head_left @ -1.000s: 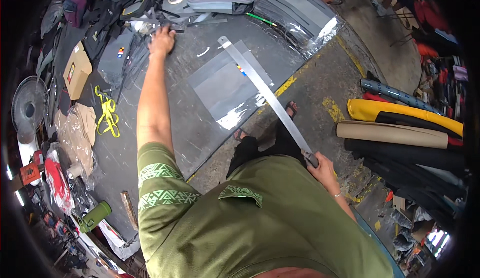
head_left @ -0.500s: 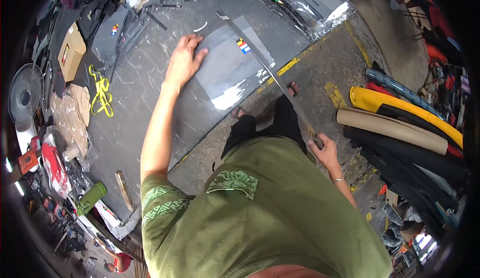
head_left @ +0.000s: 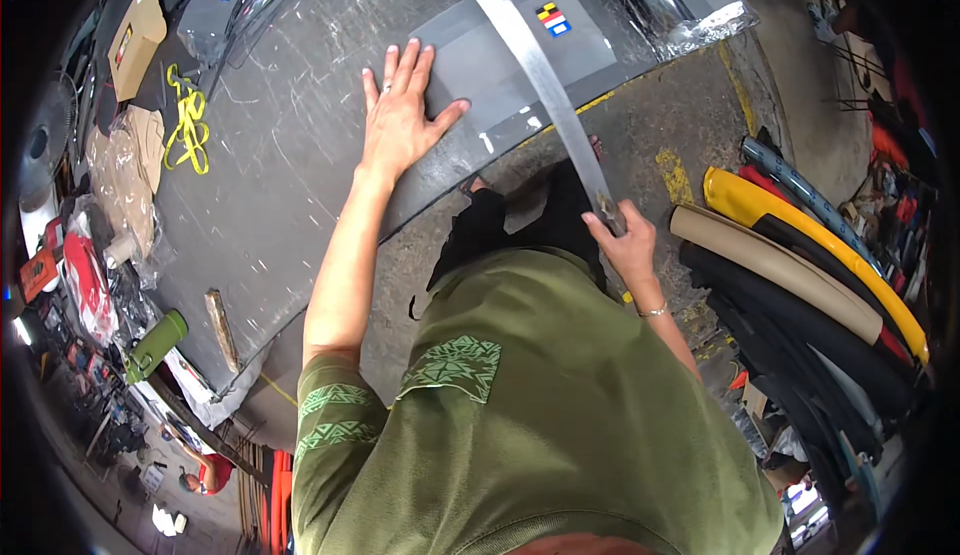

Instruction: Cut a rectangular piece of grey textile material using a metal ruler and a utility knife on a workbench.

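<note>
My left hand (head_left: 400, 120) lies flat on the dark table with its fingers spread, the thumb by the left edge of a grey sheet. The grey sheet (head_left: 475, 65) bears a small multicoloured patch (head_left: 552, 19) and lies near the table's edge. My right hand (head_left: 628, 243) is closed around the near end of a long metal straightedge (head_left: 535, 65). The straightedge slants from that hand across the sheet, its broad face showing, and its far end runs out of view at the top. Whether it touches the sheet I cannot tell.
The dark table (head_left: 270, 155) holds a yellow strap (head_left: 188, 120), a cardboard box (head_left: 137, 40) and a wooden stick (head_left: 222, 330). At the far right lies plastic-wrapped grey material (head_left: 690, 5). Rolls of material, one yellow (head_left: 800, 240) and one tan (head_left: 775, 265), lie right of me.
The straightedge has turned from nearly edge-on to broad face and swung left over the sheet. My left hand has spread flat. The view has shifted too.
</note>
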Motion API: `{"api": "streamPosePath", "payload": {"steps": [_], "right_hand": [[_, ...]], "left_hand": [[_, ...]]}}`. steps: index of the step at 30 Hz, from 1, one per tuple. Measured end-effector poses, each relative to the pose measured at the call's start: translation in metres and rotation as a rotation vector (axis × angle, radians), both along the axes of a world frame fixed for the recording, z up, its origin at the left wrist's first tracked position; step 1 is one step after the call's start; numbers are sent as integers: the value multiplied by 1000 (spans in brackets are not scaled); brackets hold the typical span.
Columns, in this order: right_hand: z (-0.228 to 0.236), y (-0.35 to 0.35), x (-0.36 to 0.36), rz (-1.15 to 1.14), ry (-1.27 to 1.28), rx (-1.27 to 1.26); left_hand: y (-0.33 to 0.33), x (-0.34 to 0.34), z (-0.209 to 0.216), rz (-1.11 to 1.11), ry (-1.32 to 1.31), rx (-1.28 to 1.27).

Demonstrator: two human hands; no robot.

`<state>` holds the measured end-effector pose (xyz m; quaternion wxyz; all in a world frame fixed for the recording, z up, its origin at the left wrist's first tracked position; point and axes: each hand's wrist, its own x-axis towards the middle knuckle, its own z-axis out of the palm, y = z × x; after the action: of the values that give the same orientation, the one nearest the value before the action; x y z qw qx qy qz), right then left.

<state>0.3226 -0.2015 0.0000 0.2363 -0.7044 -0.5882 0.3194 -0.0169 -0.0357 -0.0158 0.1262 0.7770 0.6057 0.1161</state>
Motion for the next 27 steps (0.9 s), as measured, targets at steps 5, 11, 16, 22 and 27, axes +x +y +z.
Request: {"api": "streamPosePath", "payload": {"steps": [5, 11, 16, 22, 27], "right_hand": [[-13, 5, -16, 108, -46, -106], [-2, 25, -41, 213, -73, -201], [0, 32, -47, 262, -72, -234], [-3, 39, -34, 251, 35, -378], [-14, 50, -40, 122, 193, -291]], "left_hand": [[7, 2, -8, 21, -19, 50], [7, 1, -19, 15, 48, 128], [7, 5, -17, 33, 43, 136], [6, 5, -11, 33, -13, 128], [18, 3, -10, 45, -100, 126]]}}
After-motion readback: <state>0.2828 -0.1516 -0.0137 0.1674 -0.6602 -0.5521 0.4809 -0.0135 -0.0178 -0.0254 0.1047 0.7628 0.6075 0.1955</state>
